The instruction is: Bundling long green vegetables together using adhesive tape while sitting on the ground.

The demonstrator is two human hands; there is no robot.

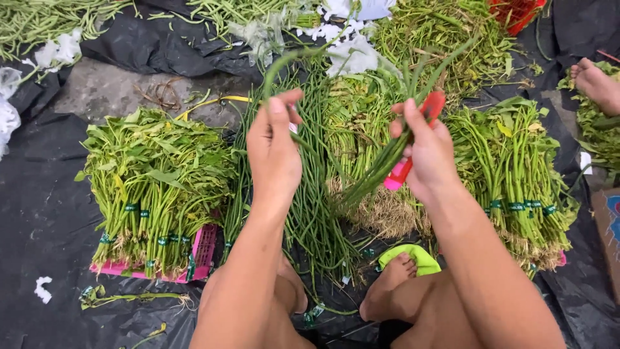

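The left hand (274,152) is raised over the middle of the spread, thumb and fingers pinched around the upper ends of a few yardlong beans (303,139), which arch over at the top and hang down past the wrist. The right hand (423,152) is closed on a slanting bunch of green stalks (381,165) together with a red-and-pink tool (413,139); it looks like a tape dispenser or cutter, though the fingers hide most of it.

Below both hands lies a long pile of yardlong beans (316,220), running toward the person's bare feet. To its left, 1 stack of tied leafy greens (155,187) rests on a pink crate (203,252), each bundle bound with green tape. To the right sits another stack of tied greens (510,174), roots toward the camera. A black plastic sheet (45,213) covers the ground. A green cloth (423,258) lies by the right foot. Another person's foot (594,84) shows at the upper right edge.
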